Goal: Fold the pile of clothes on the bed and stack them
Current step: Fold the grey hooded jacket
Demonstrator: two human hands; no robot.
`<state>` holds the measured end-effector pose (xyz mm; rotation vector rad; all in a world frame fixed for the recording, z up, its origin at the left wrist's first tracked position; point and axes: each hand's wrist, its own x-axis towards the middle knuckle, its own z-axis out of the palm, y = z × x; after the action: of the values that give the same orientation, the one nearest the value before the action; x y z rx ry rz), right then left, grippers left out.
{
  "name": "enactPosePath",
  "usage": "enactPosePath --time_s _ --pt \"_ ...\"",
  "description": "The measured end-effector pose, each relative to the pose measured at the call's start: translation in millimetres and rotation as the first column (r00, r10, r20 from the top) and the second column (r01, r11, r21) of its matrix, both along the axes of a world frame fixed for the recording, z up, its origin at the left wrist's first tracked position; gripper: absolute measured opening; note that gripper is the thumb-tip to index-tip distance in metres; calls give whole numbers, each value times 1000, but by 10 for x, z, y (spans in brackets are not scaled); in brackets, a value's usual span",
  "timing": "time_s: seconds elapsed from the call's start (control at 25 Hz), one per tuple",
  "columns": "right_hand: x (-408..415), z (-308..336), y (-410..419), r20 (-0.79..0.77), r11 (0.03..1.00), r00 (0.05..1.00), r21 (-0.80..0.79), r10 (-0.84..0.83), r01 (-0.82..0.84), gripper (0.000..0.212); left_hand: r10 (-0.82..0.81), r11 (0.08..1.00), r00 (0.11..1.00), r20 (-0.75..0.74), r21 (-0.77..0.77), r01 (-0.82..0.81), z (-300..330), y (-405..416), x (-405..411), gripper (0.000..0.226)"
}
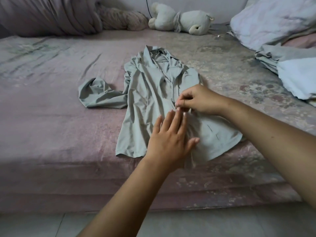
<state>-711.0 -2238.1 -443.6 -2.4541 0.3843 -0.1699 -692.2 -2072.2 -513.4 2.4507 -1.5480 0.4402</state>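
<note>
Bed [51, 117] with a pink sheet filled most of your view. Far back on it lay a rolled-up blanket [47, 14] at the left, a white stuffed bear [181, 19] in the middle, and a pale pillow [273, 19] at the right. Below the pillow, at the right edge, sat a small pile of folded clothes [290, 69]. Near the front edge of the bed, your grey-green zip jacket [150, 93] lay spread out, with one sleeve [99, 94] flung out to the left. Your left hand [169, 139] lay flat on the jacket with straight fingers. Just above it, your right hand [198, 100] pinched something small at the jacket's front seam.
</note>
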Motion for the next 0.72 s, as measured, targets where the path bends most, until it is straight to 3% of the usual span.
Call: enactPosePath --time_s 0.16,0.28,0.4,0.44,0.52,0.6,0.72 --pt "212 -81 -119 -51 991 999 -137 -12 5 9 11 990 995 -97 141 3 -187 -83 34 79" --pt "511 -41 -324 3 988 996 -121 -91 91 8 -17 983 993 -119 178 38 -111 -64 -4 78" --pt "733 13 -479 16 990 994 -96 -105 106 8 -61 979 982 -178 180 93 145 -112 61 95" --pt "781 26 -504 4 995 996 -58 -85 85 7 -72 985 977 -203 137 102 217 -191 153 95" --pt "843 41 -524 -59 998 998 -62 0 -4 6 -50 997 990 -128 54 58 291 -386 448 73" --pt "893 34 -579 -96 991 994 -122 49 -60 8 29 994 993 -111 111 -17 190 -533 677 68" --pt "1005 -16 -688 -119 981 992 -185 42 -64 13 26 983 985 -168 182 5 -89 -631 712 73"
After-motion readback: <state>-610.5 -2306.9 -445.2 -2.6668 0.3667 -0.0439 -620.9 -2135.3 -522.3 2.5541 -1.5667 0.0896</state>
